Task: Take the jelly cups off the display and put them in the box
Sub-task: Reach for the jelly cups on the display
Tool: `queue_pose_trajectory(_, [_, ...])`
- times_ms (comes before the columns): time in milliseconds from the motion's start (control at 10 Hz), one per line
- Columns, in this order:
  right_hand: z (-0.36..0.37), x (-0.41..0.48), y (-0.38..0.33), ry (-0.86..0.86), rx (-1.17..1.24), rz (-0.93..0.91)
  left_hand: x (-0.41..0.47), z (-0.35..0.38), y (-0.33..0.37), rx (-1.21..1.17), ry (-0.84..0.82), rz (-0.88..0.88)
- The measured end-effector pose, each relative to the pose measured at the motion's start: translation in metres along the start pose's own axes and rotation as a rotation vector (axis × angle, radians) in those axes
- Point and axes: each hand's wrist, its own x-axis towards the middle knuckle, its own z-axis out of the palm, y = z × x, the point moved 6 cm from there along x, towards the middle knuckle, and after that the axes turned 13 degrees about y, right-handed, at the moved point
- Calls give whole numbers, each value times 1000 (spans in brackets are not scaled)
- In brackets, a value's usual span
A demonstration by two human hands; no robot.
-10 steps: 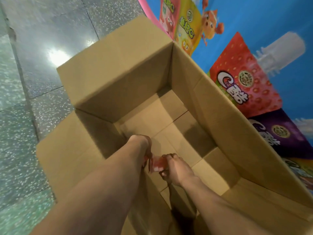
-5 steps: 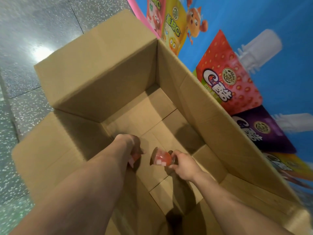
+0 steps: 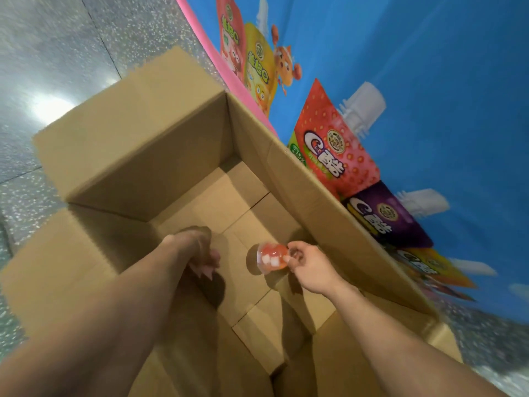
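Since a red jelly cup (image 3: pixel 270 257) is pinched by the right hand (image 3: pixel 310 267) low inside the bare-floored cardboard box (image 3: pixel 137 156), the left hand (image 3: pixel 197 250) curled, its hold untellable, packing is judged barely begun.

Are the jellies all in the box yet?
Not yet. No cups lie on the visible floor of the box. The right hand pinches one red jelly cup inside it. The left hand curls over something pink, too blurred to name. Letting go is left.

Red jelly cup (image 3: pixel 270 257) with white cubes, tipped sideways, held low inside the open cardboard box (image 3: pixel 137 156)
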Motion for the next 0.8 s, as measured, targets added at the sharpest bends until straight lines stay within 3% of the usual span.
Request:
queue_pose_trajectory(100, [-28, -22, -13, 51, -10, -12, -32, -26, 6, -197, 71, 68])
queue_pose_trajectory(500, [-200, -202, -155, 231, -168, -137, -267, -170, 52, -170, 415, 352])
queue_pose_trajectory(800, [-384, -382, -256, 356, -77, -218, -499, -293, 119, -391, 470, 513])
